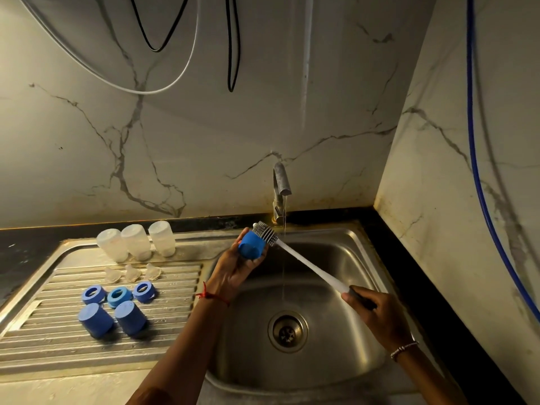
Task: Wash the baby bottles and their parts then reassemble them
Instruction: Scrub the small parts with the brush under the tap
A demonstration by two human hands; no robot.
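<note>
- On my feed, two caps sit mouth-down at the near end of the drainboard, I judge so they can drain
- My right hand is wrapped round the dark grip of the brush, far back on the handle, which gives reach across the sink
- Three rings lie in a row just behind the caps
- Three teats lie in a row behind the rings
- My left hand cups a third cap over the sink's far left corner, so drips fall into the basin; the bristles touch the cap's far side, so I take this as scrubbing its outside
- Three bottles stand upside down at the drainboard's far edge, side by side, again to drain
- The tap runs a thin stream of water just right of the bristles, close enough for rinsing
- Count: three of each part, sorted by kind, so I'd judge reassembly comes next
</note>
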